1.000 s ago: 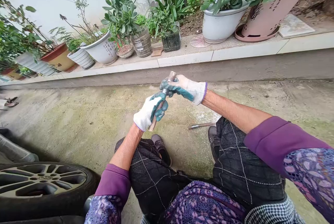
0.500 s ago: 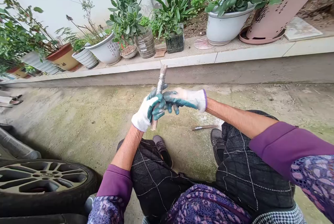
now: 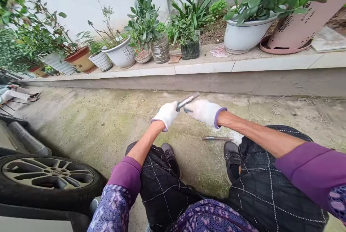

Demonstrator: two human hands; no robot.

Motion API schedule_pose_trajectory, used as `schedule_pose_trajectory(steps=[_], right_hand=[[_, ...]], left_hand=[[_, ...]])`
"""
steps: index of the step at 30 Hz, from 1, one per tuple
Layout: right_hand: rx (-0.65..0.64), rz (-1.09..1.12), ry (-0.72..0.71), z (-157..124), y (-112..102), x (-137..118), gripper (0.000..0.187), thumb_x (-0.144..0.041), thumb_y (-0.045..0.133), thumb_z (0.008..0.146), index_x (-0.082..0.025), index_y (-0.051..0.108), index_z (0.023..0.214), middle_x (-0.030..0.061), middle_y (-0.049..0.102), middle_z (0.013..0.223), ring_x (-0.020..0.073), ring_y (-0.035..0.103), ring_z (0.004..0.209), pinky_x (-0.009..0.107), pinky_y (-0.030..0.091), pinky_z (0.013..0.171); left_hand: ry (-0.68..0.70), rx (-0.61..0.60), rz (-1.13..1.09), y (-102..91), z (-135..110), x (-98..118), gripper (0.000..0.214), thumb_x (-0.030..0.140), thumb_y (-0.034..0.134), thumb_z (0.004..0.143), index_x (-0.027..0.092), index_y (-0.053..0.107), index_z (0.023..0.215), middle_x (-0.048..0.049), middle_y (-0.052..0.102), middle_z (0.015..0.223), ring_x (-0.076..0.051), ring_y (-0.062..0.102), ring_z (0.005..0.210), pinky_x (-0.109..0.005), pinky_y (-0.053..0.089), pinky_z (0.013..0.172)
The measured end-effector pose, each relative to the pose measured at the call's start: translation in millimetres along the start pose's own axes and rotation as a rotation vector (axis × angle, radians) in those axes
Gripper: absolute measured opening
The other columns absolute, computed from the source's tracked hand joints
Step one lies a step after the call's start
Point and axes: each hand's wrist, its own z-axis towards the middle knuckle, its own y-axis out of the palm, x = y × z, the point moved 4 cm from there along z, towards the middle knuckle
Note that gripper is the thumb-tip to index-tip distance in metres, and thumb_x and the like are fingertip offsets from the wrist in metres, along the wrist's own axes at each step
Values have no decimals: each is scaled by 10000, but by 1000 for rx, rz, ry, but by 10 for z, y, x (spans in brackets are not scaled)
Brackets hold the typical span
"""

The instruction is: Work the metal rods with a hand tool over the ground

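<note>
Both my hands wear white gloves with green palms. My left hand is closed round the lower end of a short grey metal rod that points up and to the right. My right hand is closed beside it, its fingers touching the rod near the middle, backs of both gloves toward me. The hands are held out over the concrete ground, above my knees in black quilted trousers.
A second thin rod lies on the ground by my right shoe. A car wheel sits at lower left. A raised kerb carries several potted plants, including a large white pot.
The rod has tipped from nearly upright to a low slant pointing right. Both hands have turned palms-down and moved forward; the view has shifted left.
</note>
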Motion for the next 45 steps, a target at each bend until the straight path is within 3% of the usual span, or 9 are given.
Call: schedule_pose_trajectory(steps=[4, 8, 11, 15, 20, 27, 34, 41, 45], right_hand=[[-198, -199, -20, -39, 185, -62, 321, -230, 414, 903, -187, 707, 1030, 139, 736, 930, 251, 688, 793, 308, 420, 628], [-204, -177, -6, 1, 182, 2, 317, -230, 441, 883, -199, 701, 1062, 127, 742, 970, 244, 689, 816, 303, 415, 642], [-133, -104, 75, 87, 103, 293, 298, -269, 432, 895, -200, 700, 1007, 107, 737, 942, 226, 665, 787, 299, 401, 638], [-58, -5, 147, 174, 61, 656, 316, -295, 407, 919, -185, 700, 970, 96, 723, 910, 220, 643, 778, 306, 433, 696], [-62, 130, 15, 170, 332, 527, 325, -294, 414, 921, -211, 720, 991, 93, 730, 1015, 240, 658, 932, 330, 473, 845], [-11, 309, -38, 194, 524, 357, 376, -325, 365, 927, -210, 714, 1003, 77, 742, 957, 220, 664, 848, 329, 495, 824], [-67, 427, -82, 160, 439, 100, 353, -417, 452, 889, -208, 736, 901, 52, 734, 867, 205, 628, 758, 308, 491, 730], [-261, 39, -70, 34, 444, -43, 197, -279, 536, 808, -216, 719, 771, 59, 709, 769, 179, 609, 678, 276, 424, 650], [-273, 144, -36, 18, 392, 133, 197, -314, 548, 775, -218, 717, 740, 39, 686, 709, 184, 599, 676, 278, 420, 636]], left_hand=[[20, -188, 472, 164, 90, -127, 327, 191, 429, 956, 110, 635, 1196, -190, 712, 1024, -272, 705, 969, -361, 546, 815], [121, -373, 503, 476, -115, -6, 149, 65, 612, 800, 80, 723, 897, -203, 727, 906, -306, 720, 915, -382, 553, 819], [273, -435, 453, 660, -313, 234, 192, 115, 572, 842, 147, 730, 947, -149, 736, 910, -269, 721, 884, -369, 553, 798], [360, -331, 156, 459, -413, 407, 230, 255, 535, 878, 178, 706, 1011, -65, 697, 775, -199, 666, 693, -288, 515, 644], [105, -179, -527, 19, -324, 159, 301, 402, 568, 854, 148, 696, 952, 33, 537, 607, -76, 455, 492, -171, 355, 464], [-154, -26, -545, -12, -130, -276, 259, 344, 593, 828, 130, 703, 924, 42, 479, 529, -66, 403, 438, -176, 346, 450], [-82, -110, 9, 91, 78, -415, 283, 300, 518, 911, 141, 701, 1058, -84, 715, 816, -167, 677, 698, -236, 514, 637], [264, -369, 441, 779, -227, 14, 232, 66, 510, 861, 109, 719, 954, -179, 733, 912, -319, 722, 898, -458, 565, 771], [458, -336, 506, 836, -382, 181, 229, 77, 516, 868, 114, 683, 1020, -148, 726, 837, -288, 728, 806, -395, 567, 697]])
